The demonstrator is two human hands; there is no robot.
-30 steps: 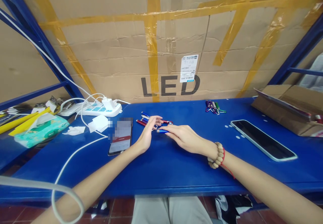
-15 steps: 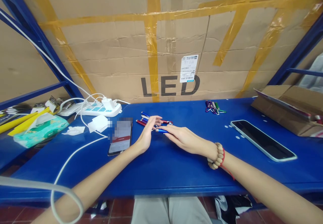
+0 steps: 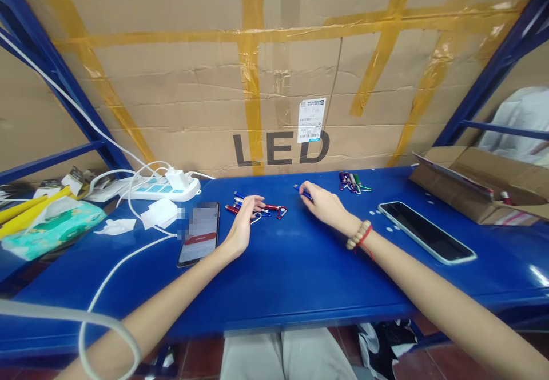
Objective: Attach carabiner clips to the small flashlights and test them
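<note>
My right hand (image 3: 328,206) is closed over a slim blue keychain flashlight (image 3: 297,187), just above the blue table. Only its end and part of its side show past my fingers. My left hand (image 3: 241,228) stands on edge with its fingers stretched out, over a small group of similar lights. In that group, a red keychain flashlight (image 3: 271,207) with a red carabiner clip pokes out to the right of my fingers. Blue ends and another red end show on the left. My left palm hides the middle of the group.
A second cluster of coloured keychain flashlights (image 3: 350,182) lies farther back. On the right are a phone (image 3: 426,232) and an open carton (image 3: 461,194). Another phone (image 3: 199,234), a power strip (image 3: 158,188), a white cable (image 3: 114,274) and a tissue pack (image 3: 55,228) are on the left.
My right hand has moved away from my left, to the right and farther back, carrying the blue keychain flashlight. My left hand stays by the group. The view has shifted slightly.
</note>
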